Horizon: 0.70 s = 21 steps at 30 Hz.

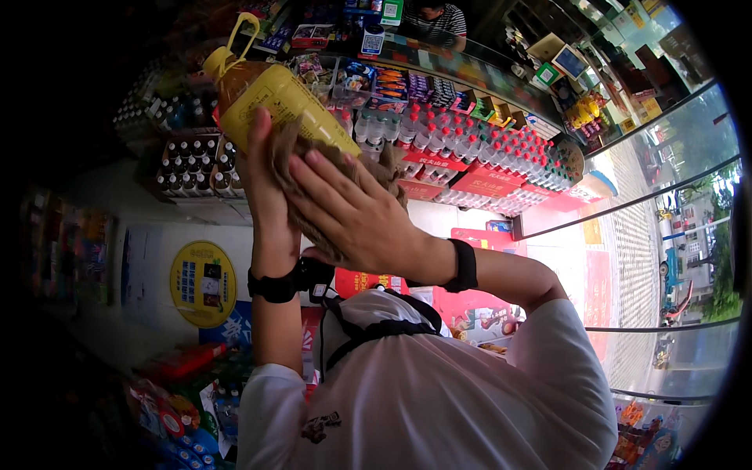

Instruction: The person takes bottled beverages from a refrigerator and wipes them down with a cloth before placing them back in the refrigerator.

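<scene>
A large plastic bottle (270, 98) of amber liquid, with a yellow label, yellow cap and yellow carrying handle, is held up tilted toward the upper left. My left hand (268, 192) supports it from the left side, thumb up along the label, the other fingers mostly hidden. Over the lower part of the bottle lies a brown cloth (307, 223). My right hand (364, 219) holds this cloth against the bottle, its fingers long and close together across it. Both wrists wear black bands.
Beyond my hands stand rows of red-capped bottles (470, 149) on red cartons and dark bottles (188, 168) with white caps. Past a counter with small packaged goods (392, 86) is a person in a striped shirt (446, 23). Glass doors (674, 180) are on the right; packaged snacks (180, 415) lie low left.
</scene>
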Tool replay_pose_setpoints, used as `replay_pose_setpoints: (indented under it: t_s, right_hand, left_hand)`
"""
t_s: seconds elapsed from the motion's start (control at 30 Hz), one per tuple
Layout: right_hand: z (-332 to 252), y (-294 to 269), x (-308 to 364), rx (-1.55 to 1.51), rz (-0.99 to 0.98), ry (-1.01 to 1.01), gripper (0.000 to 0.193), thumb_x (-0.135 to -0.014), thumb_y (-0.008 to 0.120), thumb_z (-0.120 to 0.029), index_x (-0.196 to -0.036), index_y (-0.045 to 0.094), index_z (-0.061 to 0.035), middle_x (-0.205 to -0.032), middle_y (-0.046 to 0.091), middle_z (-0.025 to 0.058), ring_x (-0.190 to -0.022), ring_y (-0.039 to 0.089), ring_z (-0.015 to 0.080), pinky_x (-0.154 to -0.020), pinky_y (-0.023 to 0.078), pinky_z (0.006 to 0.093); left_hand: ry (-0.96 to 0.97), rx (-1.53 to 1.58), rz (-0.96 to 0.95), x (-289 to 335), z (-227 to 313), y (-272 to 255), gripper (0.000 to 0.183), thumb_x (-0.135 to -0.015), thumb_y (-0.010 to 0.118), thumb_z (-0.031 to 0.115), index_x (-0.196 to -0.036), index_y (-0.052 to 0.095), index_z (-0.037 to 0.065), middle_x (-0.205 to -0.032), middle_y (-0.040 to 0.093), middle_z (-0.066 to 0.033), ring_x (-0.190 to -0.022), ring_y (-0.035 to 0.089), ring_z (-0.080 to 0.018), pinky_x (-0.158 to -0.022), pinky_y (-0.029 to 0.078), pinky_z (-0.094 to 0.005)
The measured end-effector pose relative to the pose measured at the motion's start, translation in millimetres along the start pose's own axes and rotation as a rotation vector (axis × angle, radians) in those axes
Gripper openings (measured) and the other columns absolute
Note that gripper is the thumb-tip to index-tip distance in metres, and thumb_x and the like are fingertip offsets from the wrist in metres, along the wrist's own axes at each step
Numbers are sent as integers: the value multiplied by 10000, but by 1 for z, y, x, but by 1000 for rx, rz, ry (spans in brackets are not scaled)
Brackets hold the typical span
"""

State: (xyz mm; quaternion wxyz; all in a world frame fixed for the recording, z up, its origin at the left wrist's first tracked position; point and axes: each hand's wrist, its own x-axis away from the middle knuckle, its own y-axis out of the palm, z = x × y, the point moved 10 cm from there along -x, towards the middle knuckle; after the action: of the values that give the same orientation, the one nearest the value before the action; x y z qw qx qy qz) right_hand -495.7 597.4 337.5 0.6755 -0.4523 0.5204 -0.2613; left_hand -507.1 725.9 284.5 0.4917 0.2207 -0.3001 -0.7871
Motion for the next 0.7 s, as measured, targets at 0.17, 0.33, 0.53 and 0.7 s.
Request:
replay_pose_setpoints:
  t_s: [0.17, 0.33, 0.53, 0.7]
  right_hand:
    - [50, 14, 37, -89, 70, 83, 663, -842, 578, -343, -1391, 358, -43, -1450, 295, 224, -1371, 262, 355, -1083, 266, 477]
    - [68, 8, 8, -478, 135, 259, 744, -834, 577, -332, -1429, 258, -19, -1452, 259, 255, -1363, 241, 412, -1024, 320, 514]
    - [25, 35, 47, -36, -91, -184, 678, -826, 557, -333, -1393, 339, -33, -1485, 234, 215, -1375, 224, 402, -1059, 288, 494]
    - [76, 17, 10, -922, 187, 284, 663, -920, 485, -436, -1384, 330, 12, -1374, 374, 282, -1287, 364, 410, -1063, 304, 430]
  left_hand:
    - [183, -8, 136, 6, 24, -17, 648, -850, 618, 480, -1259, 432, 14, -1153, 527, -97, -1042, 570, -209, -847, 496, -367]
    - [134, 12, 118, 6, 24, -15, 686, -890, 517, 533, -1369, 352, 70, -1323, 451, -107, -1216, 453, -251, -1016, 364, -397]
    - [329, -69, 105, 13, 56, -18, 715, -893, 422, 605, -1395, 328, 103, -1384, 399, -108, -1242, 441, -268, -1016, 379, -418]
    - [344, -79, 66, 14, 61, -14, 760, -880, 314, 685, -1409, 318, 139, -1412, 369, -118, -1259, 427, -281, -1024, 375, -432]
